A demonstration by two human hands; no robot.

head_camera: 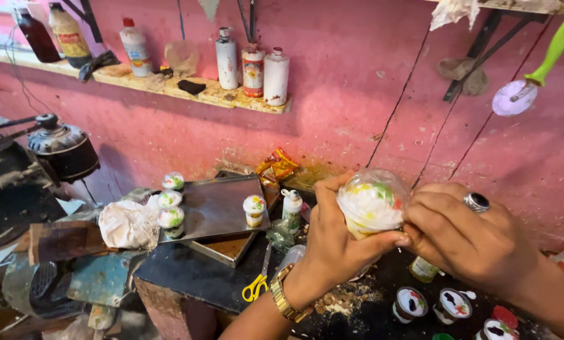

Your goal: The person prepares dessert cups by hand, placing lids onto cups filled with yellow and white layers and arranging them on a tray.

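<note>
My left hand: my left hand (pixel 335 242), with a gold watch (pixel 286 299) on the wrist, is wrapped around a small clear cup (pixel 371 203), fingers clamped on its side and base.
My right hand: my right hand (pixel 468 236), wearing a dark-stoned ring (pixel 477 201), has its fingers curled together and pressed on the cup's right edge, at 3 o'clock from it.
Cup: held in the air between both hands, right of centre, filled with white shreds flecked with yellow, green and red, tilted toward me.
Below my hands: a dark worktop (pixel 187 271) with brown crumbs; at 5 o'clock from the cup, several small filled pots (pixel 412 305) with dark and red toppings.
At 9 o'clock: a metal tray (pixel 222 204) bearing one small pot, with a white squeeze bottle (pixel 291 208) just beside it.
At 7 o'clock: yellow-handled scissors (pixel 254 287) near my left wrist.
At 11 o'clock: a wall shelf (pixel 219 96) on the pink wall, holding bottles.
</note>
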